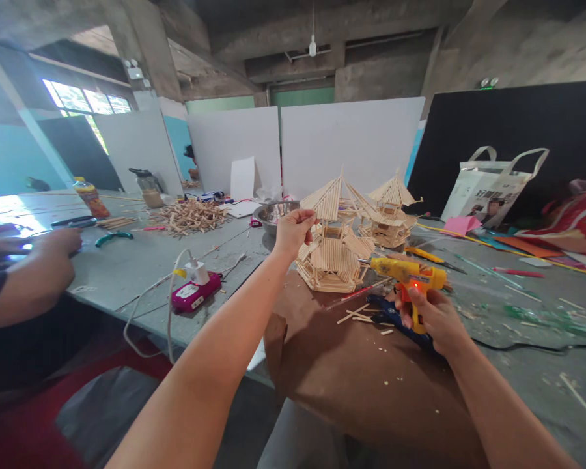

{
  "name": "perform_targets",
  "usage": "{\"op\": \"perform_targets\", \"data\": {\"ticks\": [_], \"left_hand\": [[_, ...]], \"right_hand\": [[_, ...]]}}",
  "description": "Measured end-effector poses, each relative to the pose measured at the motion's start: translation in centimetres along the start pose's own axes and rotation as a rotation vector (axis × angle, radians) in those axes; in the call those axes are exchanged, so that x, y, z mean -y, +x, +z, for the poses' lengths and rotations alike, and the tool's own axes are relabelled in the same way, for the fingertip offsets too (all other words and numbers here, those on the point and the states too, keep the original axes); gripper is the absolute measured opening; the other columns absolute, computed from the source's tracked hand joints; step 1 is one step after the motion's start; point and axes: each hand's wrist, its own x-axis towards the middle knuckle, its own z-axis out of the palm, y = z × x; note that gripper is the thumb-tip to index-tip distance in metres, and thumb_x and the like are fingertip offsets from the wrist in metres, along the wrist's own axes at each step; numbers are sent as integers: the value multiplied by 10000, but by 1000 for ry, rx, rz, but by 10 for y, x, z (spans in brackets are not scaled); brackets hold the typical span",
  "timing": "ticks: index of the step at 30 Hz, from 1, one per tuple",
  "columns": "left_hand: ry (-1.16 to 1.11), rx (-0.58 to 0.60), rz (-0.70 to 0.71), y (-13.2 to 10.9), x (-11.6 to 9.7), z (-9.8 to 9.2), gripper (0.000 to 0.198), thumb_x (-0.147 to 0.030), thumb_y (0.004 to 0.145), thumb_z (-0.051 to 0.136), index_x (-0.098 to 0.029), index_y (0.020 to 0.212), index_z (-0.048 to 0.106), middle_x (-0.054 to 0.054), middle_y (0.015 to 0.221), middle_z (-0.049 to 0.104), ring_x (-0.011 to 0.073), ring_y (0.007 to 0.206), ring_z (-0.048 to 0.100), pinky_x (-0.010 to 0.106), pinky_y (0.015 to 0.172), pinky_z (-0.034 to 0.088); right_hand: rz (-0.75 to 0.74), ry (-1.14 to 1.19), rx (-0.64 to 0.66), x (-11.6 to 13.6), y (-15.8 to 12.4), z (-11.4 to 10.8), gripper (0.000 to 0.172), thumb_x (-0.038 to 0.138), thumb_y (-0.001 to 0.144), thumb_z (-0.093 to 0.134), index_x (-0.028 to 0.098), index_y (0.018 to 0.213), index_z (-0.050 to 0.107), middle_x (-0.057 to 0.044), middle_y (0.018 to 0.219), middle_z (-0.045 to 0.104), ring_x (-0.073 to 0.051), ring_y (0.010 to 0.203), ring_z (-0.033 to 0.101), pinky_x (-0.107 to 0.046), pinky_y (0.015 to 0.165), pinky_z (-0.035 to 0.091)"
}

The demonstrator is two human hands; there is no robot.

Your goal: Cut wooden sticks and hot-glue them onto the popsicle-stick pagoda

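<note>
Near table centre, on brown paper (351, 378), a stick pagoda (333, 257) is recorded. A roof panel (328, 198) at its top is pinched by the left hand (293, 231). Just right of it, a yellow glue gun (406, 272) is clenched in the right hand (432, 317), nozzle aimed at the pagoda, red lamp lit. A second pagoda (391, 212) is noted behind, farther right.

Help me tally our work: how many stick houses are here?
2: the front house at the left hand, the rear house behind it; overlap may hide more.
</note>
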Motion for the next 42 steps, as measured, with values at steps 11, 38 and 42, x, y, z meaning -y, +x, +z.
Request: {"op": "perform_targets", "data": {"ticks": [11, 38, 42], "left_hand": [[0, -13, 5, -1, -2, 1, 100, -156, 655, 576, -115, 742, 546, -10, 584, 585, 18, 271, 390, 172, 288, 289], [-7, -64, -41, -19, 9, 1, 168, -294, 670, 563, -129, 699, 553, -18, 574, 566, 25, 278, 396, 165, 279, 292], [-139, -44, -158, -17, 7, 6, 186, -302, 694, 541, -118, 711, 558, 7, 630, 593, 30, 303, 426, 168, 291, 318]], "right_hand": [[7, -4, 3, -1, 1, -1, 346, 506, 664, 541, 161, 661, 510, -17, 566, 566, -64, 321, 429, -193, 307, 320], [-30, 119, -65, -3, 4, -7, 305, 473, 702, 521, 167, 703, 521, -7, 595, 583, -59, 329, 436, -194, 321, 345], [-23, 122, -60, -3, 3, -8, 304, 468, 698, 530, 165, 708, 526, -7, 606, 586, -56, 336, 443, -192, 332, 348]]}}
